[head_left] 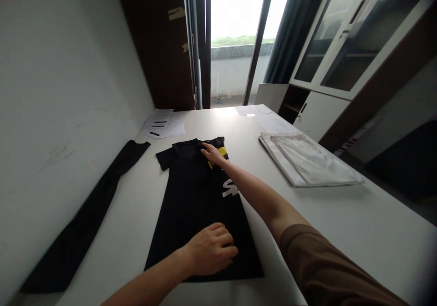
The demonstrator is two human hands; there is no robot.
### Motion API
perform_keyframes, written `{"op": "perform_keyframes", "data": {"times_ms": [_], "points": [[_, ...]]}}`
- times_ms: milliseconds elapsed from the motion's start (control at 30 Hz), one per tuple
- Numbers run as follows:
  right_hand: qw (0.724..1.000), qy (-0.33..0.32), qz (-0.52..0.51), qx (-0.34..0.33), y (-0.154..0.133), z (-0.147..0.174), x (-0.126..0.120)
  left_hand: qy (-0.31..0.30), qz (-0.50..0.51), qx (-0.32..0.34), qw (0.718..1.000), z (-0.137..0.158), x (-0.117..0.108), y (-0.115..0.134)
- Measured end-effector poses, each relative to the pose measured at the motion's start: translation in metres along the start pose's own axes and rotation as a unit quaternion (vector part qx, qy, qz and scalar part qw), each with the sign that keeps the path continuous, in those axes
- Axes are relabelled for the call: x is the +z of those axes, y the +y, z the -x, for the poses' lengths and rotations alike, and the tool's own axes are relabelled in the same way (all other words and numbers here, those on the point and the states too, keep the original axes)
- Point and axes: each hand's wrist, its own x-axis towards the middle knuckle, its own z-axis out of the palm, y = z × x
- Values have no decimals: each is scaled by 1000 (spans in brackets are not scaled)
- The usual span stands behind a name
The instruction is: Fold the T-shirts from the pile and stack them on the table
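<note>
A black T-shirt [191, 196], apparently folded lengthwise, lies flat on the white table, its collar and sleeve at the far end. A yellow patch and white lettering show along its right side. My right hand [212, 154] rests on the shirt near the collar, fingers stretched out and flat beside the yellow patch. Over the lower part of the shirt is my left hand [214, 247], its fingers curled inward and close together. The undersides of those fingers are hidden, and no cloth is visibly bunched around them.
Black trousers or a similar long dark garment [99, 206] lies along the wall on the left. Folded white cloth [307, 160] sits on the table's right side. Papers [164, 124] lie at the far left, with more sheets [273, 123] at the far right. A cabinet [324, 110] stands beyond.
</note>
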Motion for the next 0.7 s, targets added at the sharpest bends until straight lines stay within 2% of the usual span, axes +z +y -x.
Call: {"op": "perform_keyframes", "data": {"times_ms": [100,233,333,467,700], "points": [[999,10,28,-24,3,5,12,-16,-12,1,1000,1,10,2],[992,44,113,-45,8,6,15,-26,-1,0,1000,1,14,3],[980,55,189,-12,18,3,14,-27,14,-10,999,2,15,2],[963,6,270,3,37,-3,9,-37,32,-31,998,2,17,2],[951,-2,292,105,69,-27,-15,-47,73,-69,994,2,18,2]]}}
